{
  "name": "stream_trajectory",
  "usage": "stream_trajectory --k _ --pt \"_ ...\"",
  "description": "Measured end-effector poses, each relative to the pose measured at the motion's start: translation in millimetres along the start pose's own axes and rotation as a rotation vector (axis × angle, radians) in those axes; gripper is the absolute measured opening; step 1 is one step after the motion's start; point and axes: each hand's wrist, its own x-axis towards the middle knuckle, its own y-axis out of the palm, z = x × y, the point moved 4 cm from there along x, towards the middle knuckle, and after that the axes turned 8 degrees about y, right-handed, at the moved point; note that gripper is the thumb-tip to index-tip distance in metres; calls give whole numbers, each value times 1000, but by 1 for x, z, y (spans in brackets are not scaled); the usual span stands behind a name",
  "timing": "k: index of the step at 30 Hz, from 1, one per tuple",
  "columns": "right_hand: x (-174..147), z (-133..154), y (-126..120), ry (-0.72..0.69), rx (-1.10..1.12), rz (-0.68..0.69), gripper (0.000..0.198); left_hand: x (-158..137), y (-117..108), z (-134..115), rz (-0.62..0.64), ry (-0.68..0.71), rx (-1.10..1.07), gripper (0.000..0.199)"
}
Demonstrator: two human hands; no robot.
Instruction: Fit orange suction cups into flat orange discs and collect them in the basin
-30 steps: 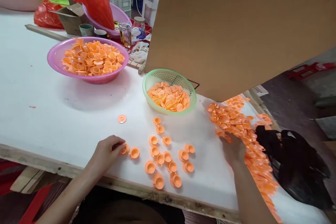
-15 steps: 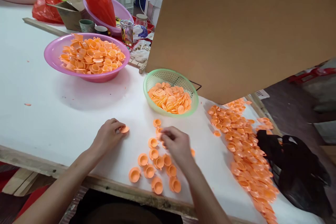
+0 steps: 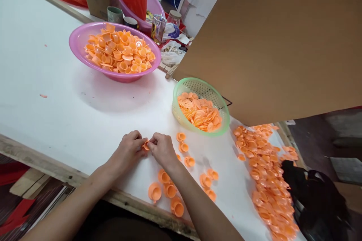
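Observation:
My left hand (image 3: 128, 152) and my right hand (image 3: 164, 151) meet above the white tabletop (image 3: 113, 116). Between their fingertips is a small orange plastic cup (image 3: 146, 145), pinched from both sides. The fingers cover much of it, so whether a disc is under it I cannot make out. Several loose orange cups (image 3: 154, 192) with little handles lie in front of my hands and around my right forearm. Just beyond my right hand is a green perforated basket (image 3: 223, 124) with flat orange discs (image 3: 202, 115) in it.
A pink basin (image 3: 77, 45) heaped with orange cup pieces (image 3: 118, 51) stands at back left. On the right spreads a long pile of orange pieces (image 3: 263, 180) beside a black bag (image 3: 316, 196). A big cardboard sheet (image 3: 268, 45) rises behind the basket.
My right hand has moved left from the loose cups with one cup and joined my left hand, which held an orange disc before. The head view has shifted and tilted.

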Motion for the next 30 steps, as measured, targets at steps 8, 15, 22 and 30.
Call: stream_trajectory --k 8,15,22,30 --pt "1 4 1 -13 -117 51 18 -3 -6 0 -1 -33 -142 30" --pt "-3 18 6 -33 -431 24 6 -6 -6 -2 -75 -61 -62 37" --pt "-1 32 11 -5 -505 104 14 -21 -3 -3 -125 -3 32 30" --pt "9 39 19 -19 -391 125 20 -21 -11 -1 -106 -81 142 31"
